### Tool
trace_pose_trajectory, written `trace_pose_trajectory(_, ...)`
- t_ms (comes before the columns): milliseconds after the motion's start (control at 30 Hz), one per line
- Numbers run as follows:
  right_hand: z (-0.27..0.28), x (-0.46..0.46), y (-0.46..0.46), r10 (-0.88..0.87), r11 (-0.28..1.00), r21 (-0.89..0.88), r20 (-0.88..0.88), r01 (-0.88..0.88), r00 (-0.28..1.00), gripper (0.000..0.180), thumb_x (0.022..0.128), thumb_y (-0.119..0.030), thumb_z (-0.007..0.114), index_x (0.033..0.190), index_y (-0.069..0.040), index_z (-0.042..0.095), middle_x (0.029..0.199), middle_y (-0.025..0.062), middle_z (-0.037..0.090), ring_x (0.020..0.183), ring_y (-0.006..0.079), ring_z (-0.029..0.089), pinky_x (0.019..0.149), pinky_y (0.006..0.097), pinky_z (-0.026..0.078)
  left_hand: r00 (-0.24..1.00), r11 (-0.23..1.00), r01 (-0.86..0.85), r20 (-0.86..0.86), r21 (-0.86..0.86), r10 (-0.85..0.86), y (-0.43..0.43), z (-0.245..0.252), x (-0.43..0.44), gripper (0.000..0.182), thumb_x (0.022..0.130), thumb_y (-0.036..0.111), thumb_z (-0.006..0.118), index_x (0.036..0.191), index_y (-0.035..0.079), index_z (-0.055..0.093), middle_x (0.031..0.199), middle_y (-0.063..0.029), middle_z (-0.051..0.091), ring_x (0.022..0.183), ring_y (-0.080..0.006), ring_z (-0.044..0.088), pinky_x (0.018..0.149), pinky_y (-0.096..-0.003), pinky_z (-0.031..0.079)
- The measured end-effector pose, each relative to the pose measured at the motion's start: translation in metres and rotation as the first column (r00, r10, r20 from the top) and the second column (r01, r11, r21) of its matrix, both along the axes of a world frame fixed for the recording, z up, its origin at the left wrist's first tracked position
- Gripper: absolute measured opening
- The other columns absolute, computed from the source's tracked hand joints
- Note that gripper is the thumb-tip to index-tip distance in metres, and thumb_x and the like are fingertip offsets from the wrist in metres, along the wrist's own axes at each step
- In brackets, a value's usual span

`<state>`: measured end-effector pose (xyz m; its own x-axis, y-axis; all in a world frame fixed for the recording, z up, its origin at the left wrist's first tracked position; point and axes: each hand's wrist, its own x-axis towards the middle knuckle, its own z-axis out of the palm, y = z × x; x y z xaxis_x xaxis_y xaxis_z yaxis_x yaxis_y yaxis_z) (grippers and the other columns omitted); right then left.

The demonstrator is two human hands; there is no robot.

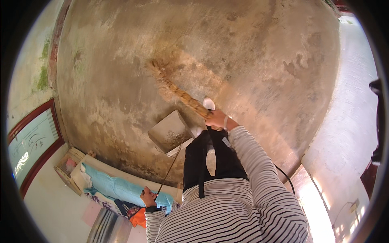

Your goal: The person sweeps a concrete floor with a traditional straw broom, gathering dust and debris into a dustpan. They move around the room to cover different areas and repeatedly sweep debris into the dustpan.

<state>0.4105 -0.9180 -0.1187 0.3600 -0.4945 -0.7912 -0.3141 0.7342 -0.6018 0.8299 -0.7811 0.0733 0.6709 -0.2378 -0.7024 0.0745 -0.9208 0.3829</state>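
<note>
My right hand (216, 119) grips the handle end of a straw broom (185, 96), whose bristles fan out on the concrete floor ahead and to the left. Lower left, my left hand (149, 196) is closed around the end of a thin rod (170, 170). That rod runs up to a box-shaped dustpan (170, 131), which stands on the floor left of my legs with some debris inside it. The broom's bristles lie beyond the dustpan, apart from it.
A bench or narrow bed with a light-blue cloth (121, 185) and an orange cloth (138, 217) stands at the lower left, beside a wooden crate (68, 170). A red-framed glass panel (33, 145) is at the left wall. A white wall (343, 115) bounds the right side.
</note>
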Motion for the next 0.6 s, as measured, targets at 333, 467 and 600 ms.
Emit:
trace_pose_trajectory(333,-0.038,-0.153,0.029,-0.612,0.759,-0.177,-0.521,0.626,0.595,0.025,0.065,-0.018,0.057,0.077,0.003,0.053,0.059,0.013,0.056,0.049,0.0206,0.056,0.043,0.032,0.044,0.992,0.993,-0.048,-0.12,-0.105,0.035,-0.069,-0.013,-0.006,0.034,0.08,0.024,0.047,0.052,0.011,0.031,0.04,0.0009,0.024,0.031,-0.0114,0.022,0.039,-0.0326,0.041)
trace_pose_trajectory(467,-0.1,-0.176,-0.053,-0.655,0.681,-0.061,-0.497,0.73,0.57,0.015,0.067,-0.015,0.054,0.07,0.0,0.055,0.07,0.0159,0.059,0.067,0.0264,0.059,0.056,0.0352,0.047,0.971,0.978,-0.2,-0.145,-0.061,0.189,-0.104,-0.026,-0.006,0.032,0.08,0.024,0.047,0.054,0.011,0.032,0.041,0.0012,0.022,0.033,-0.0119,0.022,0.041,-0.0323,0.041)
trace_pose_trajectory(600,-0.122,-0.105,-0.133,0.271,0.923,-0.035,-0.649,-0.384,0.711,0.02,0.063,-0.015,0.06,0.079,-0.003,0.06,0.077,0.015,0.061,0.072,0.0306,0.059,0.06,0.0383,0.047,0.981,0.983,-0.157,-0.125,-0.091,0.145,-0.128,-0.023,-0.003,0.034,0.082,0.026,0.048,0.055,0.011,0.032,0.042,0.0014,0.022,0.033,-0.0113,0.02,0.044,-0.0326,0.042)
